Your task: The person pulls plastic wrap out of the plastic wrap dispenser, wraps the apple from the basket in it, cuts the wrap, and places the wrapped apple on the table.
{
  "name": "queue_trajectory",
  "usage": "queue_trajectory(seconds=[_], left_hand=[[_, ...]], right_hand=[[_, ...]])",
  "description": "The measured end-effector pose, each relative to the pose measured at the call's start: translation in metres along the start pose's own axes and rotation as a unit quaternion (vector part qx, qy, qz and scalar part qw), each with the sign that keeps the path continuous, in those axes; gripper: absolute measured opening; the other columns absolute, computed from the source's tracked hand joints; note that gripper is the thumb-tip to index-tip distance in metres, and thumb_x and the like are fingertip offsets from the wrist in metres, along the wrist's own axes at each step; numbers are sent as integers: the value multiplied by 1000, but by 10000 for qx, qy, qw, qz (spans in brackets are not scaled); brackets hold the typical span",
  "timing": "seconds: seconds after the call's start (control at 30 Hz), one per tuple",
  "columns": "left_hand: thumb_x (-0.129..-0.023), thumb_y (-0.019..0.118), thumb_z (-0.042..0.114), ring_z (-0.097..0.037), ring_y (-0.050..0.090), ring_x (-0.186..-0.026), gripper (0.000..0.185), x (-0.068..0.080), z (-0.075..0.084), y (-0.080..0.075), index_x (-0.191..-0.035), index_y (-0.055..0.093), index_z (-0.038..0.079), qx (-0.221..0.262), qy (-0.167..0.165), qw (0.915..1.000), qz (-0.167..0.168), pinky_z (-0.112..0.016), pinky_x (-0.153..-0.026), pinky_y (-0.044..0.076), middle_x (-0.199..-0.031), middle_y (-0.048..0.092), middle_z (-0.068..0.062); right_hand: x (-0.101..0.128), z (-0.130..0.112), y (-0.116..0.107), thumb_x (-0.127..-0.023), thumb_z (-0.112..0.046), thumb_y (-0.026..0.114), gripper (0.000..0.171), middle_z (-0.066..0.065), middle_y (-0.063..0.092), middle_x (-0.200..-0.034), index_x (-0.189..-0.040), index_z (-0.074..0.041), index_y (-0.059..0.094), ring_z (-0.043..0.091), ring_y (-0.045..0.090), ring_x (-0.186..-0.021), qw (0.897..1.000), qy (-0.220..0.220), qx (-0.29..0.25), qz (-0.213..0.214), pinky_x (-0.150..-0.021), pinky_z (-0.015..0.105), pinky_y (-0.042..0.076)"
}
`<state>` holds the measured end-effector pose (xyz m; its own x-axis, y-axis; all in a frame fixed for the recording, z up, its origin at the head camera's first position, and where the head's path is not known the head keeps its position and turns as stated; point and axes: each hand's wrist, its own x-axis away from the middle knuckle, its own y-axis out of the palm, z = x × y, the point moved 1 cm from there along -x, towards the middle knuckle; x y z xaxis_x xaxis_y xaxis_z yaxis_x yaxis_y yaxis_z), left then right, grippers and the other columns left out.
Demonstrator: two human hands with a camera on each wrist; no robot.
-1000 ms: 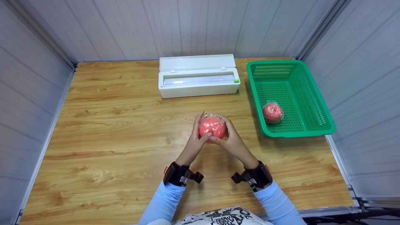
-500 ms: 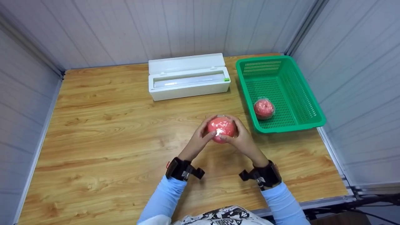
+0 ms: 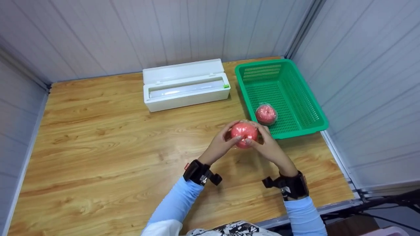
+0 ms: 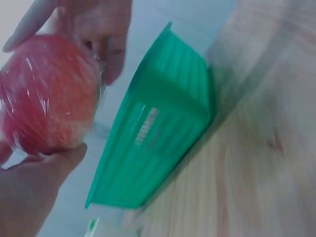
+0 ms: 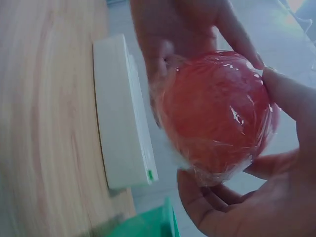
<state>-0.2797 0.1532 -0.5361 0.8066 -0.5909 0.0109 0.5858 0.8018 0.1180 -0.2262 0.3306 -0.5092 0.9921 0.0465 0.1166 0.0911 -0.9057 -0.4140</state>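
Observation:
Between my two hands is a red apple [image 3: 244,134] wrapped in clear cling film, held up off the table. My left hand [image 3: 221,144] grips its left side and my right hand [image 3: 269,144] its right, both thumbs on the near face. Loose, crinkled film shows on the wrapped apple [image 5: 217,113] in the right wrist view. A second wrapped apple [image 3: 266,114] lies in the near left corner of the green basket [image 3: 297,133]. My right fingertips overlap that basket's near left corner in the head view.
Behind the hands, a white cling film dispenser box [image 3: 187,104] stands with its lid [image 3: 183,71] up and a film roll [image 3: 187,89] inside. Pale panel walls [image 3: 164,32] bound the wooden table [image 3: 98,157] at the back and sides.
Both hands have carried the wrapped apple to the right, close to the basket's near left corner. The head view has shifted, so box and basket appear further left.

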Motion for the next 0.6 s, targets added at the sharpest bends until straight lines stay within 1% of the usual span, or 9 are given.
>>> queue_trajectory(seconds=[0.07, 0.17, 0.3, 0.4, 0.47, 0.57, 0.6], left_hand=[[-92, 61, 15, -27, 50, -127, 55, -8, 0, 9, -143, 40, 13, -36, 64, 10000, -16, -32, -97, 50, -142, 44, -16], [-92, 61, 14, -26, 48, -130, 55, -19, 1, 20, -143, 40, 11, -150, 91, 9998, -30, -30, -101, 47, -144, 43, -15], [-93, 59, 10, -26, 45, -133, 53, -37, 6, 34, -142, 40, 6, -376, 236, 9989, -134, -32, -107, 42, -146, 42, -15], [-93, 58, 9, -25, 44, -134, 52, -53, 11, 42, -142, 40, 6, -724, 331, 9966, -196, -32, -109, 40, -147, 40, -14], [-94, 57, 9, -23, 43, -134, 52, -63, 14, 48, -143, 40, 8, -983, 342, 9944, -207, -30, -108, 40, -149, 39, -12], [-94, 57, 10, -22, 45, -133, 51, -77, 15, 58, -142, 41, 7, -1346, 380, 9900, -163, -25, -106, 41, -148, 40, -12], [-94, 57, 9, -22, 45, -132, 50, -81, 15, 63, -142, 41, 7, -1471, 376, 9883, -147, -24, -106, 41, -147, 41, -12]], right_hand=[[0, 3, -10, -91, -22, 63, 62, 21, 24, -144, -145, -12, 34, 36, 34, -129, 9999, 68, 96, 86, -104, 52, 38], [0, 8, -23, -90, -22, 65, 63, 22, 26, -142, -144, -10, 34, 36, 36, -129, 9990, 134, 220, 365, -104, 52, 39], [0, 13, -40, -90, -24, 64, 70, 24, 26, -140, -147, -7, 29, 37, 37, -128, 9962, 308, 308, 759, -105, 51, 39], [-3, 15, -53, -91, -24, 63, 73, 23, 25, -143, -149, -6, 23, 36, 35, -130, 9950, 342, 201, 913, -107, 51, 38], [-6, 15, -61, -91, -24, 63, 74, 24, 26, -145, -149, -6, 20, 36, 35, -131, 9951, 255, 141, 949, -108, 52, 37], [-9, 17, -75, -92, -21, 61, 72, 23, 28, -147, -148, -5, 19, 36, 35, -133, 9953, 138, 49, 962, -107, 53, 37], [-10, 18, -79, -92, -21, 61, 71, 24, 29, -147, -148, -4, 19, 36, 35, -133, 9953, 139, 100, 957, -107, 54, 37]])
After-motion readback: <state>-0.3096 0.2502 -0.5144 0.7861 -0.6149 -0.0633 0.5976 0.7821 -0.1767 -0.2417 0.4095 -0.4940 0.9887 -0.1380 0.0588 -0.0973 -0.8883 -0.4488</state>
